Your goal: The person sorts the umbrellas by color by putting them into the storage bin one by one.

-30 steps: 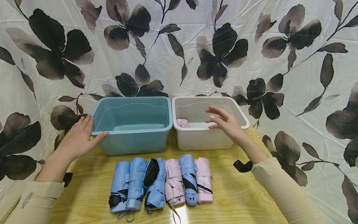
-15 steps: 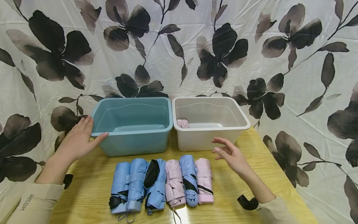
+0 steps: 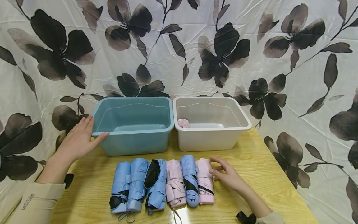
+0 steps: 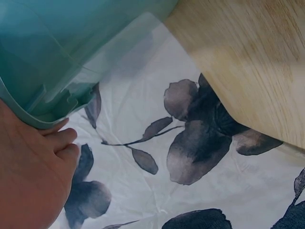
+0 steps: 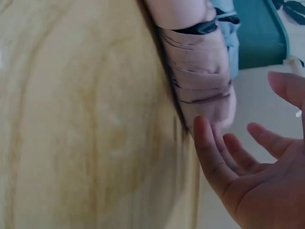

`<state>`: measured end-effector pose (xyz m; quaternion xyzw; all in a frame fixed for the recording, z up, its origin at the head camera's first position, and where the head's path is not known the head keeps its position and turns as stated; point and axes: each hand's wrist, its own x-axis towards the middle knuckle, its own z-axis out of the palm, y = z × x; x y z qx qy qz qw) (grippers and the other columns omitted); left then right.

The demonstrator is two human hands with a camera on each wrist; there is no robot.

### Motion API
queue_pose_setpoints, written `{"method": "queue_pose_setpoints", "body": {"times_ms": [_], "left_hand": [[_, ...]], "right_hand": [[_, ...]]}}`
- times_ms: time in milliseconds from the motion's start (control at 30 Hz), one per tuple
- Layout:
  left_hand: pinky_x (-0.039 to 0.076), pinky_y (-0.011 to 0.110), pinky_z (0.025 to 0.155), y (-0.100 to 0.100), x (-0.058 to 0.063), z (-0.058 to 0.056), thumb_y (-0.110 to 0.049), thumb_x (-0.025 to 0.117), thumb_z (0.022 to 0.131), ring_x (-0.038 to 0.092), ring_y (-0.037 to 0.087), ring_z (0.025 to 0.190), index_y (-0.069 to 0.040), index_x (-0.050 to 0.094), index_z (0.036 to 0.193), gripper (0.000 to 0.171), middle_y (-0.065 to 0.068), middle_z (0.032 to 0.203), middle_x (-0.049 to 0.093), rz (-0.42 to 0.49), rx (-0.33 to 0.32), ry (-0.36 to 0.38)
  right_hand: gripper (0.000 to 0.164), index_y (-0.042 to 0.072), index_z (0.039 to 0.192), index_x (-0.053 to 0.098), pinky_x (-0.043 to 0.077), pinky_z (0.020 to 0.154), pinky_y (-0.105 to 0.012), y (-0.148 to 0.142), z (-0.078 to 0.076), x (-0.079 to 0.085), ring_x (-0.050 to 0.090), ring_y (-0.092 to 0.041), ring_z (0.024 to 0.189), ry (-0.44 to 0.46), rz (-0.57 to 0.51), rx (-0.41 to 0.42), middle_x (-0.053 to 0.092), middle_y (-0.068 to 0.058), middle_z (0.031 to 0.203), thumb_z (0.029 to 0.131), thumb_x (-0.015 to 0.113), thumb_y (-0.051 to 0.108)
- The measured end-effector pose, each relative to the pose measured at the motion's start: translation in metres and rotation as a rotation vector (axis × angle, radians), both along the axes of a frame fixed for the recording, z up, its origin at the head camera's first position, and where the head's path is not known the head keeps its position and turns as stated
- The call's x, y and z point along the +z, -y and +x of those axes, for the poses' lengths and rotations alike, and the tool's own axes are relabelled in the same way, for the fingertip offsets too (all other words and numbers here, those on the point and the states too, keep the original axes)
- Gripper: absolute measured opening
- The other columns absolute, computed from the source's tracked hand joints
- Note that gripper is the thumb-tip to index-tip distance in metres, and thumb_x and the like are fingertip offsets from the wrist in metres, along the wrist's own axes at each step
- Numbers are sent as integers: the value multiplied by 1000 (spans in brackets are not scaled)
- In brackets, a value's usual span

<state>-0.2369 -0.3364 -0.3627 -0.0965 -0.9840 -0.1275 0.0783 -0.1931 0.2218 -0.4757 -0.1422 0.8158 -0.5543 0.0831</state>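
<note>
Folded umbrellas lie side by side in a row at the front of the table. The rightmost is a pink umbrella [image 3: 205,179] with a black strip; my right hand [image 3: 228,176] is at its right edge, thumb and fingers spread apart. In the right wrist view the fingertips [image 5: 202,125] come close to the end of this pink umbrella. My left hand [image 3: 76,140] rests at the left rim of the blue-green bin [image 3: 134,141], its thumb lying toward the front corner. A blue umbrella [image 3: 190,183] and another pink umbrella [image 3: 175,183] lie beside the rightmost one.
The white bin [image 3: 209,140] stands right of the blue-green one and has a small pink bundle [image 3: 183,123] inside. Several blue umbrellas [image 3: 137,180] make up the row's left part. A floral cloth [image 3: 179,46] hangs behind the wooden table [image 3: 240,155].
My right hand has come down from over the white bin toward me, to the side of the rightmost pink umbrella. The left hand has stayed at the blue-green bin.
</note>
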Motion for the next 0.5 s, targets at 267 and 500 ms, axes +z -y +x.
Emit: {"method": "queue_pose_setpoints", "body": {"times_ms": [267, 500], "left_hand": [[10, 71, 121, 2, -2, -2, -61, 44, 106, 4, 58, 153, 19, 11, 157, 101, 40, 165, 5, -9, 5, 7], [12, 72, 120, 3, -2, -1, -61, 44, 106, 5, 58, 153, 19, 12, 157, 100, 39, 166, 6, -9, 3, -3]], "right_hand": [[78, 0, 154, 46, 53, 79, -30, 9, -4, -5, 59, -19, 94, -100, 264, 59, 47, -25, 146, 91, 83, 28], [96, 1, 160, 36, 43, 109, -61, 16, -9, -7, 54, -39, 128, -100, 360, 88, 46, -28, 150, 86, 87, 35]]}}
